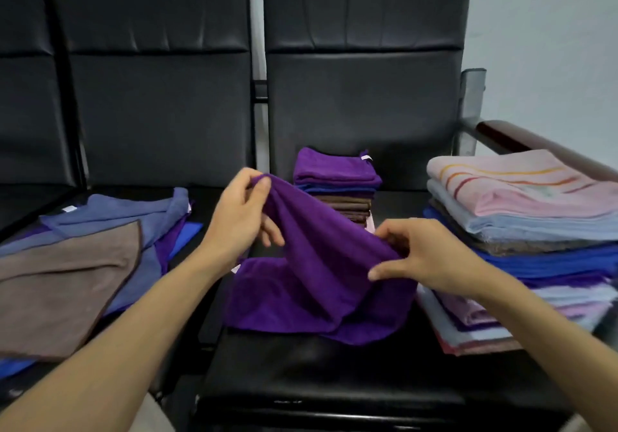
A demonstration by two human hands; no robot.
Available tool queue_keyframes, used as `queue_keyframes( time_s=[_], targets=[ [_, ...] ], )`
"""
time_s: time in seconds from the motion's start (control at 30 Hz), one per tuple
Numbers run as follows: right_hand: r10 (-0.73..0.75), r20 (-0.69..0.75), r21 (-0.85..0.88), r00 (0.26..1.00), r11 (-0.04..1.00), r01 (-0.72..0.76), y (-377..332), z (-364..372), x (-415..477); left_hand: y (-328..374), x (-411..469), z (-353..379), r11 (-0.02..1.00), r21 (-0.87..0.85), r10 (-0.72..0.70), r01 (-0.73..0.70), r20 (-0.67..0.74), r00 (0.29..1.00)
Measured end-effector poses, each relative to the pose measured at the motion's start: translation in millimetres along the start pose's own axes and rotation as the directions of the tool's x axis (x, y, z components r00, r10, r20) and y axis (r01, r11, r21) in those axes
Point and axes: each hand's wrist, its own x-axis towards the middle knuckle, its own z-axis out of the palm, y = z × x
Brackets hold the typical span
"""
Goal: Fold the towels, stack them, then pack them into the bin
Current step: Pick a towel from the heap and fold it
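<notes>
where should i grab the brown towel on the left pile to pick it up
The brown towel lies flat on top of the pile, its dark-trimmed far right corner exposed over the blue-grey towel. Pinch that corner from above and the right; a grip there likely lifts it alone. The left hand and right hand hold the purple towel now.

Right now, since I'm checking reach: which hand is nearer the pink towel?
Right. The right hand is left of the pink towel and lower; the left hand is farther left, across the held purple towel.
</notes>
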Motion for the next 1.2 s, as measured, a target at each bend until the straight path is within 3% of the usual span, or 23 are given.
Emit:
queue_keyframes(
  time_s=[0.13, 0.23, 0.3, 0.37, 0.43, 0.5, 0.6, 0.67, 0.73, 0.8, 0.87, 0.97, 1.07, 1.2],
  targets=[
    [0.002, 0.158, -0.178, 0.987, 0.984, 0.027, -3.9, -10.7, -6.1, 2.1, 8.3, -12.8, 0.993, 0.034, 0.117, -0.112, -0.311, 0.943],
    [0.004, 0.140, -0.200, 0.990, 0.979, 0.024, -3.3, -7.4, -7.4, -0.4, 8.1, -29.2, 0.974, 0.175, 0.208, -0.145, -0.425, 0.881],
    [0.011, 0.065, -0.059, 0.998, 0.998, -0.007, 0.9, -4.0, -4.4, -6.7, 6.1, -35.0, 0.956, 0.273, 0.214, -0.106, -0.407, 0.888],
    [0.079, -0.058, 0.196, 0.995, 0.978, -0.067, 2.9, 0.0, 2.2, -14.5, 6.0, -37.0, 0.951, 0.308, 0.139, -0.018, -0.376, 0.916],
    [0.210, -0.178, 0.481, 0.961, 0.871, -0.102, 4.2, 3.2, 13.3, -23.4, 9.4, -35.3, 0.960, 0.260, -0.006, 0.101, -0.344, 0.939],
    [0.350, -0.207, 0.673, 0.914, 0.729, -0.126, 1.6, 8.8, 27.6, -35.5, 15.8, -36.3, 0.966, 0.184, -0.116, 0.184, -0.328, 0.937],
    [0.457, -0.234, 0.792, 0.858, 0.601, -0.104, 1.6, 19.1, 45.6, -49.3, 28.9, -33.3, 0.955, 0.240, -0.089, 0.175, -0.332, 0.939],
    [0.420, -0.450, 0.690, 0.788, 0.724, 0.008, 7.0, 20.2, 52.4, -37.2, 31.9, -19.1, 0.969, 0.228, -0.008, 0.097, -0.360, 0.933],
    [0.287, -0.665, 0.494, 0.689, 0.861, 0.118, 4.7, 9.3, 53.1, -14.1, 32.1, -3.7, 0.981, 0.183, 0.128, -0.066, -0.350, 0.928],
    [0.172, -0.783, 0.350, 0.597, 0.916, 0.195, -4.8, -7.8, 47.9, -0.2, 32.5, 2.0, 0.965, 0.069, 0.261, -0.252, -0.314, 0.913],
    [0.050, -0.830, 0.215, 0.556, 0.948, 0.234, -10.5, -21.4, 39.3, 7.2, 28.5, -1.9, 0.939, 0.018, 0.333, -0.344, -0.308, 0.891],
    [-0.081, -0.792, 0.069, 0.605, 0.973, 0.220, -8.5, -27.8, 24.1, 18.1, 11.6, -13.1, 0.920, 0.042, 0.385, -0.389, -0.275, 0.881],
    [-0.225, -0.676, -0.073, 0.702, 0.968, 0.241, -6.3, -25.4, 6.1, 21.1, -1.5, -33.1, 0.924, 0.107, 0.382, -0.367, -0.219, 0.898],
    [-0.226, -0.411, 0.013, 0.883, 0.967, 0.254, -8.0, -23.0, -17.1, 17.2, -11.6, -58.5, 0.935, 0.212, 0.320, -0.285, -0.151, 0.935]
  ],
)
